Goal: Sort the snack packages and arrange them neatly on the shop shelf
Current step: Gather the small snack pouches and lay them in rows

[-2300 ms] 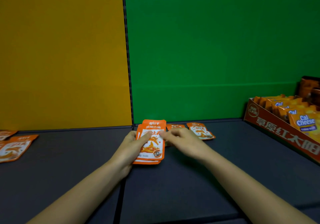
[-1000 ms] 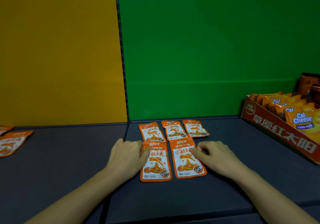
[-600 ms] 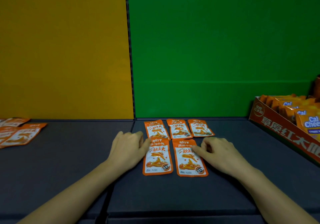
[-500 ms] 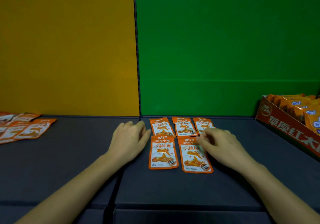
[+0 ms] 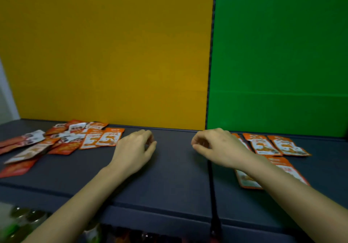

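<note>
The heap [image 5: 62, 143] of unsorted packets lies on the shelf [image 5: 169, 177] just left of the left hand [image 5: 134, 148], its nearest packets lengthwise toward the back. Sorted rows [image 5: 263, 145] lie right of the right hand [image 5: 218, 146]. Both hands are loosely curled and empty; the left looks better placed to reach.

The dark shelf [image 5: 169, 182] spans the lower frame. At mid left a loose pile [image 5: 62, 141] of orange packs lies on it, overlapping. At mid right, flat packets [image 5: 263, 145] lie side by side in rows.
</note>
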